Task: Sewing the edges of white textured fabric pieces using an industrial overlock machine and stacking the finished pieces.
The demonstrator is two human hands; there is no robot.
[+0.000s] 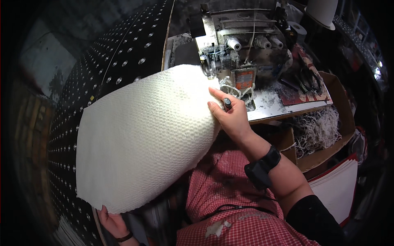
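Note:
A white textured cloth [143,135] spreads from the sewing machine [246,45] toward the lower left. My right hand [234,117] pinches its right edge between thumb and finger, just in front of the machine's stitching area. A small dark cylinder with a pale tip [227,103] pokes out of that same hand; most of it is hidden. Down at the lower left, my left hand [113,223] grips the cloth's near edge, its fingertips partly covered by the fabric. Loose white thread trimmings [230,84] hang beside the stitching area.
Scissors [310,80] lie on a red sheet [287,96] at the table's right. Below it, a cardboard box [344,123] holds tangled white scraps [318,131]. A black surface with shiny round studs [123,53] runs along the left. White sheets [336,188] stack at the lower right.

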